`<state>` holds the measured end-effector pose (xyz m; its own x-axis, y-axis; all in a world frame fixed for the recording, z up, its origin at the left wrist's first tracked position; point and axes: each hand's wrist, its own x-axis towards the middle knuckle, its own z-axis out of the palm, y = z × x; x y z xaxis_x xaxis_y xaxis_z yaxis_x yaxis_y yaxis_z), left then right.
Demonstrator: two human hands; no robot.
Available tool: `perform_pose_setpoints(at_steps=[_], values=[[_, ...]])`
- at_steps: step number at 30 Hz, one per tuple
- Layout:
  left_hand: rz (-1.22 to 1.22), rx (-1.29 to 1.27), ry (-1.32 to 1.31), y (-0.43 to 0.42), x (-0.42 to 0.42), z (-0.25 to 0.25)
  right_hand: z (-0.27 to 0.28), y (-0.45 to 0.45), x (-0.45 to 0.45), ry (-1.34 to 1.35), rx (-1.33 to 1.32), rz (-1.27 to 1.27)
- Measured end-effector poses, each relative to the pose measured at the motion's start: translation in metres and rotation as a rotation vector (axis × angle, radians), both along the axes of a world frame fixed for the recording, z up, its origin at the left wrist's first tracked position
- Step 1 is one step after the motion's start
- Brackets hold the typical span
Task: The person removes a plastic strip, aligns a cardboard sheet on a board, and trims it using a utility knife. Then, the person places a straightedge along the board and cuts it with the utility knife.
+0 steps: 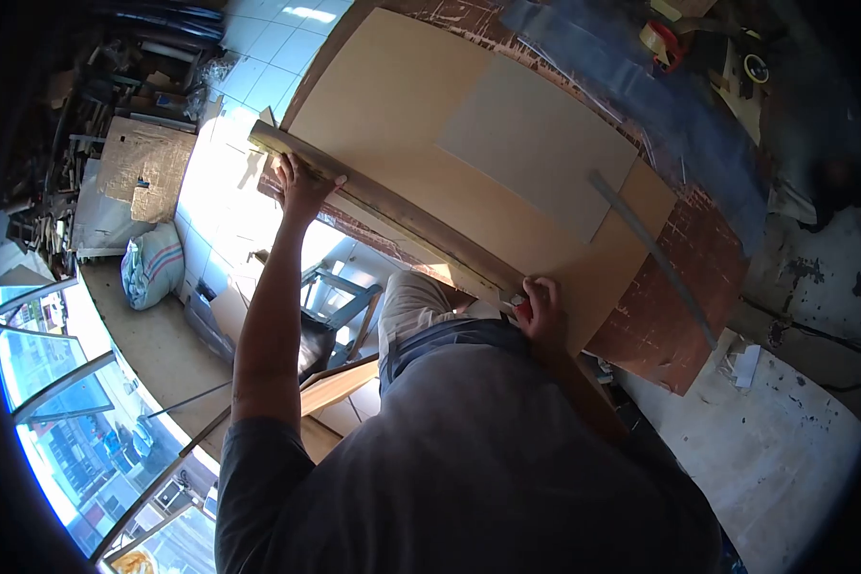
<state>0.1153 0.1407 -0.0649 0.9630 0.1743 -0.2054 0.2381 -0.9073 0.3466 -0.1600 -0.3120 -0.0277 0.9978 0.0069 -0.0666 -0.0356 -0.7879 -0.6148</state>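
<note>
My left hand [306,184] grips the far left part of a long brown wooden bar [402,212], thumb and fingers spread across it. The bar lies along the near edge of a large brown cardboard sheet [373,96]. In my right hand [543,308], close to my waist at the bar's near end, is a red utility knife [523,308]. Its fingers are closed round it and hide most of it. A grey rectangular sheet [526,143] rests on the cardboard. Further right, a narrow grey strip [652,253] lies across the cardboard and the worn red-brown tabletop [674,316].
Clear plastic sheeting [631,86] and tape rolls [756,67] lie along the far side. A blue-grey stool frame [340,297] stands below the table. At left are a white sack [151,266], a cardboard piece [143,167] and stacked scraps. A pale, stained surface [756,440] is at right.
</note>
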Motion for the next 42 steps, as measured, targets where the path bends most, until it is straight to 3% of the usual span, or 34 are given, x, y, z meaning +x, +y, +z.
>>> perform_pose_setpoints(at_steps=[4,6,12,17,19,24,29,42], values=[[0.033,-0.005,-0.064,-0.002,-0.004,-0.013,0.005,0.000,0.002,-0.064,-0.025,0.020],[0.055,-0.005,-0.061,-0.004,-0.006,-0.014,0.009,-0.001,0.004,0.046,-0.079,0.031],[0.128,-0.036,-0.001,-0.025,-0.014,0.019,0.023,-0.005,0.006,0.094,-0.080,0.073],[0.063,0.024,-0.052,-0.007,-0.010,-0.031,0.013,-0.009,0.002,0.077,-0.148,0.095],[0.115,-0.006,-0.034,-0.019,-0.015,-0.002,0.006,-0.010,0.001,0.057,-0.129,0.088],[0.038,0.000,-0.091,-0.005,-0.009,-0.033,0.007,-0.012,0.000,-0.018,-0.097,0.094],[0.083,-0.059,-0.035,-0.018,-0.013,0.002,0.012,-0.010,0.002,-0.004,-0.077,0.089],[0.082,-0.031,0.054,-0.015,-0.009,0.001,0.007,-0.014,-0.003,0.023,-0.108,0.092]])
